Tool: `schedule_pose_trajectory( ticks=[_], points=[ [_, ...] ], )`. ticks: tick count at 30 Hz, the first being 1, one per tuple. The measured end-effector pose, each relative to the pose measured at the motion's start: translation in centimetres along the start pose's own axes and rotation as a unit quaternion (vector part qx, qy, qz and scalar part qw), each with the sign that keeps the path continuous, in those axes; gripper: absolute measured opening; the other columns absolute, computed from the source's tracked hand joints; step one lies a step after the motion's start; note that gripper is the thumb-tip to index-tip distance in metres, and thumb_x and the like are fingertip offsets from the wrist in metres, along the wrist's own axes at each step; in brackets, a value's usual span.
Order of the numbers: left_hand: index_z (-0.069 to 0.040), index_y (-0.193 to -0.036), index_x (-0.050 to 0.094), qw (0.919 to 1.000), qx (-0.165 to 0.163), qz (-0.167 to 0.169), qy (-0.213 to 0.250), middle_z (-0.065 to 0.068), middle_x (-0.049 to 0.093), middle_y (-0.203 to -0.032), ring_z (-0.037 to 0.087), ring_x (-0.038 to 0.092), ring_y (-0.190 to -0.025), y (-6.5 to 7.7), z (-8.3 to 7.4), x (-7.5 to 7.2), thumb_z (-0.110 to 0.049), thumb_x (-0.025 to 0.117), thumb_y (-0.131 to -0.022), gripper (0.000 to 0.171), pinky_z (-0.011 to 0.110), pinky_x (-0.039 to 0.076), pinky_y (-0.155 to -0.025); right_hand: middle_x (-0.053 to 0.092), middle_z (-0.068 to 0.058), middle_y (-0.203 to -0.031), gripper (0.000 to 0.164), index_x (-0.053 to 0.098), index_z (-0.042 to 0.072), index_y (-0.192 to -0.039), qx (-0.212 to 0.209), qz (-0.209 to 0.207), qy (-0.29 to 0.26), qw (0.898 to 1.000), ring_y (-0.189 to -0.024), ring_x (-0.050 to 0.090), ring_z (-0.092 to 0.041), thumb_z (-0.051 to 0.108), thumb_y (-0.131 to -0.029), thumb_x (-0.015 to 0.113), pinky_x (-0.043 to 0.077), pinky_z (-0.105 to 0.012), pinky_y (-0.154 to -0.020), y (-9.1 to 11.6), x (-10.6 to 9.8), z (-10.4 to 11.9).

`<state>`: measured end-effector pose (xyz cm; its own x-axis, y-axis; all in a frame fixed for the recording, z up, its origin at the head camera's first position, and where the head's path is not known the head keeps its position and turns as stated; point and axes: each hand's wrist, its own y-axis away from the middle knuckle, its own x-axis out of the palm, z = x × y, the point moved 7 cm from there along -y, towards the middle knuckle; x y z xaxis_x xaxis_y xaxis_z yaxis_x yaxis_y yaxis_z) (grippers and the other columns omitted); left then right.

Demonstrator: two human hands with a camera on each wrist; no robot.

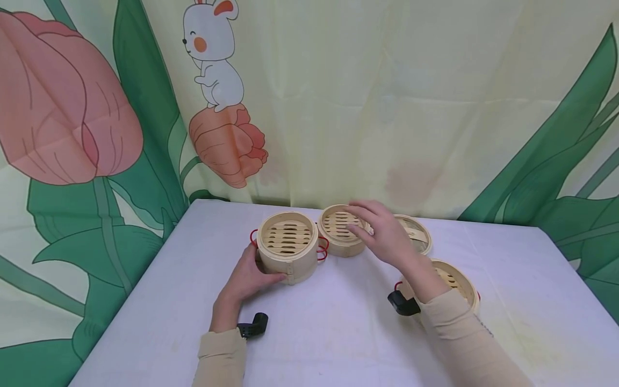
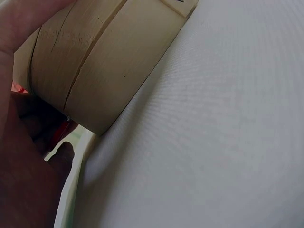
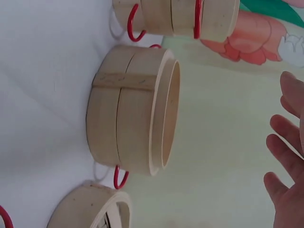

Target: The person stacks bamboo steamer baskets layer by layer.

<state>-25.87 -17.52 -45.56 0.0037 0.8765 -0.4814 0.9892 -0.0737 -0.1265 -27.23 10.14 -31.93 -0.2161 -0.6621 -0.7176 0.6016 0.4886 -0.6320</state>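
A stacked round bamboo steamer (image 1: 302, 266) with red side handles stands left of centre on the table. My left hand (image 1: 250, 274) holds its left side, the thumb across the front wall and the fingers round the far side, as the left wrist view (image 2: 90, 61) also shows. Just behind and right of it is a second bamboo steamer (image 1: 345, 249), its slatted top facing up. My right hand (image 1: 384, 231) hovers above this one's right edge with spread fingers. In the right wrist view those fingers (image 3: 289, 152) are apart from the steamer wall (image 3: 133, 109) and hold nothing.
A shallow bamboo piece (image 1: 426, 244) with a strip across it lies at the back right. Nearer, another slatted bamboo steamer (image 1: 471, 293) is partly covered by my right forearm. The white-covered table (image 1: 329, 344) ends at a printed curtain (image 1: 338, 134).
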Motion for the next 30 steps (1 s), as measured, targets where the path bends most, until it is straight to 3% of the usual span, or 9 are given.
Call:
schedule_pose_trajectory(
  ticks=[12, 20, 25, 30],
  points=[
    [-0.014, -0.137, 0.034, 0.9999, -0.01, -0.001, 0.002, 0.006, 0.045, -0.127, 0.02, 0.043, -0.115, 0.1, 0.0, 0.0, -0.042, 0.091, -0.05, 0.108, 0.04, 0.034, -0.098, 0.055, -0.011, -0.121, 0.045, 0.061, 0.009, -0.121, 0.023, 0.039, 0.005, 0.999, -0.113, 0.048, -0.028, 0.015, -0.079, 0.076, 0.038, -0.044, -0.094, 0.7, 0.5, -2.1],
    [-0.017, -0.137, 0.034, 0.9999, -0.016, -0.003, 0.0, 0.003, 0.045, -0.127, 0.019, 0.045, -0.112, 0.1, 0.3, 0.1, -0.044, 0.091, -0.049, 0.109, 0.04, 0.036, -0.096, 0.054, -0.017, -0.123, 0.043, 0.062, 0.006, -0.119, 0.04, 0.082, -0.016, 0.996, -0.114, 0.047, -0.034, 0.012, -0.078, 0.076, 0.042, -0.045, -0.089, 1.5, 2.2, -3.4],
    [-0.016, -0.136, 0.035, 0.9998, -0.019, -0.006, -0.007, 0.003, 0.046, -0.126, 0.019, 0.044, -0.113, 0.1, 0.4, 0.1, -0.043, 0.091, -0.049, 0.107, 0.04, 0.036, -0.096, 0.055, -0.016, -0.124, 0.042, 0.064, 0.006, -0.116, 0.075, 0.115, -0.029, 0.99, -0.116, 0.046, -0.033, 0.015, -0.077, 0.078, 0.037, -0.048, -0.095, 2.0, 3.2, -4.1],
    [-0.016, -0.136, 0.035, 0.9998, -0.017, -0.006, -0.003, 0.003, 0.046, -0.125, 0.019, 0.045, -0.112, 0.1, 0.4, 0.1, -0.044, 0.091, -0.05, 0.107, 0.04, 0.037, -0.096, 0.059, -0.013, -0.116, 0.036, 0.067, 0.004, -0.11, 0.081, 0.132, -0.05, 0.987, -0.112, 0.05, -0.032, 0.012, -0.077, 0.077, 0.037, -0.047, -0.095, 2.3, 4.0, -4.4]
  ],
)
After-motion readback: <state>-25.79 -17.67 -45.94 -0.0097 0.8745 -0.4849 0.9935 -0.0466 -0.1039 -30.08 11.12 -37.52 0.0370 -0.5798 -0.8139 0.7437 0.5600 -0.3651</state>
